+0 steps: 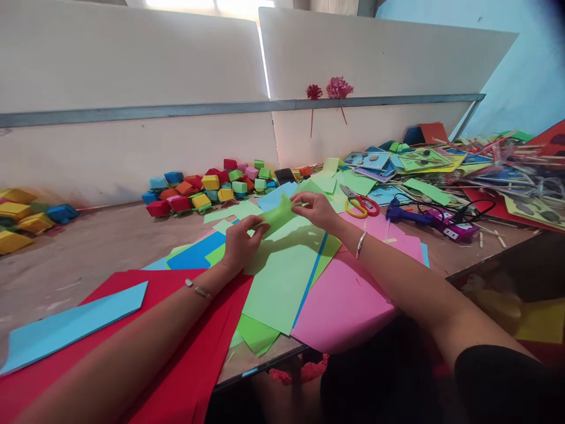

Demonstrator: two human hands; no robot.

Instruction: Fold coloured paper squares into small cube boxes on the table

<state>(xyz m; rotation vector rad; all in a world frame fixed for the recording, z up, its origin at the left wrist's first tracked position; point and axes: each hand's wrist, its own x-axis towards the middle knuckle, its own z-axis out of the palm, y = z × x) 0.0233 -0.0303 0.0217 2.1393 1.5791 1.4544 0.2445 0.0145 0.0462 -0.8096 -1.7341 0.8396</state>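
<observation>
- Currently, both hands work a green strip (277, 219) held just above the papers, mid-table, between the near and far edges.
- Left hand (242, 242): thumb and forefinger together, clamped on the strip's left end.
- Right hand (318, 212): fingertips together, pinching the other end, where a flap curls up. Number of layers: cannot tell.
- Step, as judged: shaping or straightening the strip in the air between two pinches.
- Next move, as judged, calls for light fingertips, even tension and one end kept firm while the other is worked; thin stuff, could crease or tear.
- Below: a pale green sheet (282, 282), one corner reaching toward the table's (233, 366) near edge.
- Pink sheets (344, 306) right of it, overhanging the near edge; red sheets (220, 335) left, a blue piece (75, 327) on them.
- Scissors (359, 201) beyond the right hand, apart from it, blades slightly parted.
- Blue tool (408, 215), perhaps a glue gun, nearer the right edge.
- Coloured blocks (212, 182) heaped along the far edge; cards (424, 159) piled toward the far right corner.
</observation>
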